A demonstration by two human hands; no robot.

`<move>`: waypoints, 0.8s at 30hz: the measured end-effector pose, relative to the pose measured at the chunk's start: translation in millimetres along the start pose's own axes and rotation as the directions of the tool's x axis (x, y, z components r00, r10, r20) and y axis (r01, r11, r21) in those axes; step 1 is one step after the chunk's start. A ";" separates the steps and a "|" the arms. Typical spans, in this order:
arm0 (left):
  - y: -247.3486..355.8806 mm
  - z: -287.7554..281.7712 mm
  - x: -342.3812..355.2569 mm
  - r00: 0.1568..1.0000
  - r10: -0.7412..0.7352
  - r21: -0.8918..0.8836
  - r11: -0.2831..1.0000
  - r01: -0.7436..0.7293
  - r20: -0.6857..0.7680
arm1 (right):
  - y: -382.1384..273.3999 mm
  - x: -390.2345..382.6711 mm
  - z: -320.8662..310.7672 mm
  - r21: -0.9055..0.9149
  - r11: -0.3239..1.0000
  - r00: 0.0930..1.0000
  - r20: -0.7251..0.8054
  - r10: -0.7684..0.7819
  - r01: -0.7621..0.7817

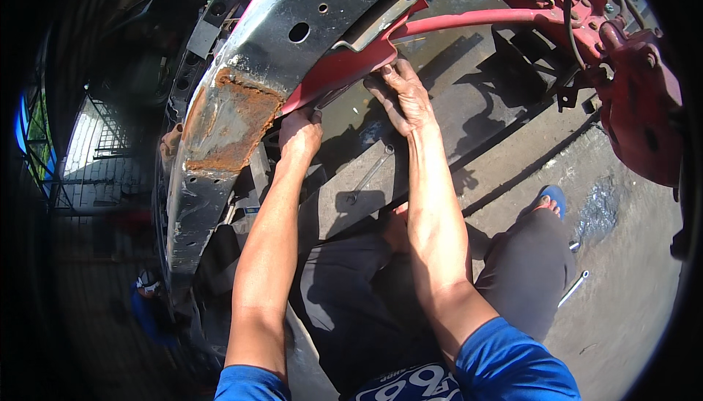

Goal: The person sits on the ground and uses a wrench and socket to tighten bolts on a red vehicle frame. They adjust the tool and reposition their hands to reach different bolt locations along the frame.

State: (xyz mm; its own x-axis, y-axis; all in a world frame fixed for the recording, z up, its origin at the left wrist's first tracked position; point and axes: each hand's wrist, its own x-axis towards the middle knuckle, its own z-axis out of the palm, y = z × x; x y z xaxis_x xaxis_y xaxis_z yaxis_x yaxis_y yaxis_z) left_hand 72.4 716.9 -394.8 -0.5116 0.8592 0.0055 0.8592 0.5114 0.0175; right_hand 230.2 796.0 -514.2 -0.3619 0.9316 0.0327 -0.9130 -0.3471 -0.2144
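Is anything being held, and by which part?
This cannot be told: the right hand is by the red panel, at its lower edge; the left hand is partly hidden.

Curved red panel, smooth-faced, narrowing toward its lower-left end, slanting up rightward beside the holed black rail

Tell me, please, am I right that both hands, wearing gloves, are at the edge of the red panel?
Not quite: the head view shows the left hand and right hand bare, without gloves. Both are indeed at the edge of the red panel.
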 end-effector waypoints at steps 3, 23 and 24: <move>4.3 1.1 -27.8 0.995 0.068 0.034 0.997 -0.071 0.080 | -3.5 0.4 -3.2 -0.060 0.998 1.000 0.018 -0.008 0.009; -32.8 15.4 -114.0 0.973 -0.016 -0.434 0.893 0.117 0.230 | 4.2 6.9 -9.9 -0.081 0.996 0.998 0.056 -0.028 0.032; -35.6 15.7 -112.6 0.966 -0.046 -0.411 0.899 0.151 0.255 | 2.3 8.5 -11.1 -0.101 0.992 0.997 0.005 0.071 -0.070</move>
State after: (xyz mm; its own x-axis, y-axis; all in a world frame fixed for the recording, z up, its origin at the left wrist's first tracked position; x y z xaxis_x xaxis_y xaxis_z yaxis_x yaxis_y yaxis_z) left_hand 99.5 602.2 -411.7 -0.5308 0.8098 -0.2500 0.6897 0.5842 0.4277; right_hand 227.1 804.3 -525.3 -0.4267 0.9041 0.0227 -0.8617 -0.3988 -0.3137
